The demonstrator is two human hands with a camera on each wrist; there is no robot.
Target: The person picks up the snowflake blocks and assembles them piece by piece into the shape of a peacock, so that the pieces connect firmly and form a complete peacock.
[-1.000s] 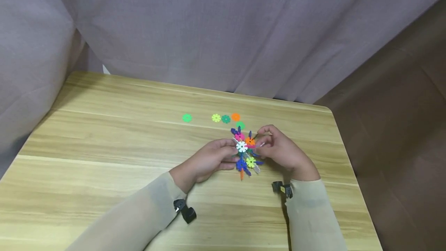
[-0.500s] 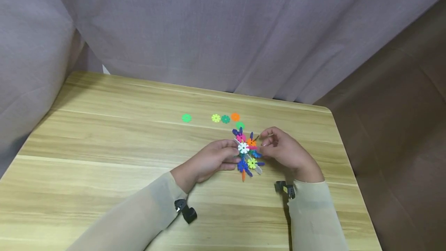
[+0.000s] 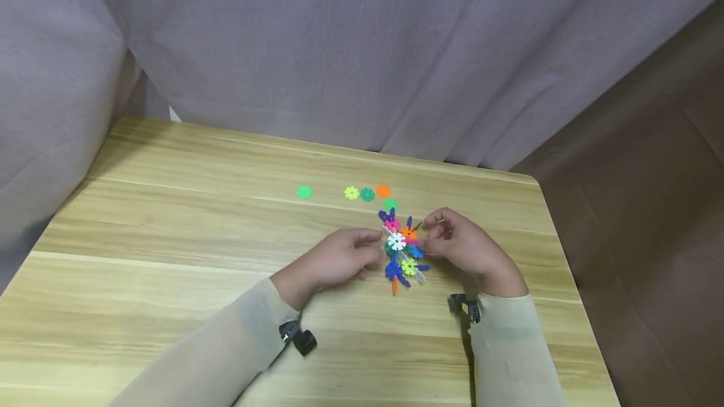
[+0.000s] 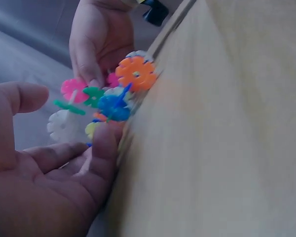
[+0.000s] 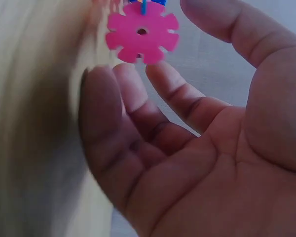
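A multicoloured cluster of interlocked plastic snowflake discs (image 3: 401, 250) is being taken as the landmark; it is resting on the light wooden table (image 3: 170, 256), right of the table's middle.

Just left of the cluster, the left hand (image 3: 339, 259) is being held with the thumb raised and the fingers loosely curved. In the left wrist view its fingertips (image 4: 106, 138) are lying against the cluster's near side, but whether a disc is actually being pinched cannot be told.

Behind the cluster, five loose flat discs are lying on the table: a light green disc (image 3: 304, 192) well to the left, then a yellow disc (image 3: 352, 193), a dark green disc (image 3: 367, 194) and an orange disc (image 3: 383, 191) side by side, and another green disc (image 3: 390, 205) just beside the cluster's far end.

Just right of the cluster, the right hand (image 3: 460, 247) is being held at its upper side. In the right wrist view the palm is being shown open, fingers relaxed and gripping nothing, with a pink disc (image 5: 142, 32) of the cluster just beyond the fingertips (image 5: 101, 84).
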